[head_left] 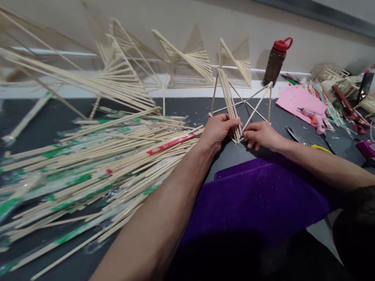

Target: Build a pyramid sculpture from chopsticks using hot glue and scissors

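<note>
A small open frame of wooden chopsticks (227, 91) stands on the dark table, with several sticks laid side by side as one slanted row. My left hand (218, 130) is closed on the lower part of that row, thumb across the sticks. At the frame's near lower corner, my right hand (260, 134) pinches with thumb and forefinger; what lies between its fingertips is mostly hidden. Thinner crossed sticks (258, 103) of the frame spread out behind the right hand.
Loose and wrapped chopsticks (117, 164) cover the table's left side. Finished-looking twisted stick frames (193, 64) line the wall. A red-capped bottle (274, 60), pink glue gun (316, 119), pink sheet (301, 101) and pliers (294, 134) lie rightward. Purple cloth (258, 195) hangs in front.
</note>
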